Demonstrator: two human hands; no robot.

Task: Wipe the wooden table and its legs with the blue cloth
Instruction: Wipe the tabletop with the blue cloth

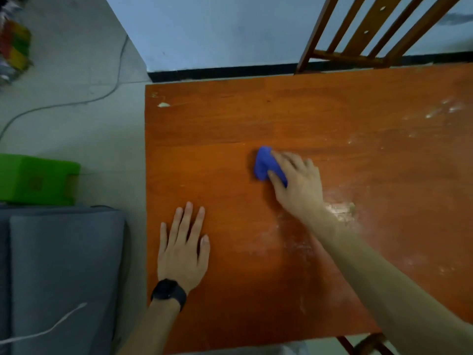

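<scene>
We find the wooden worktop (332,124) filling most of the view, its surface orange-brown. A wooden chair (371,34) stands at the worktop's far edge. A grey upholstered seat (64,265) sits off its left edge, and a green box (35,178) lies on the floor beyond that seat.

The right hand (299,183) is near the worktop's middle, its fingers curled over the blue cloth (265,163) and pressing it down onto the wood. The left hand (183,249) lies flat near the worktop's near-left corner, fingers straight and spread, holding nothing. It wears a dark wristwatch (169,290).

We judge the task to be partly done. The worktop's left half looks fairly even, but whitish smears (340,210) show beside the right wrist and across the right half. A pale chip (163,105) marks the far-left corner. The legs are hidden beneath the worktop, so we cannot assess them.

We read no brand, label or writing anywhere.
</scene>
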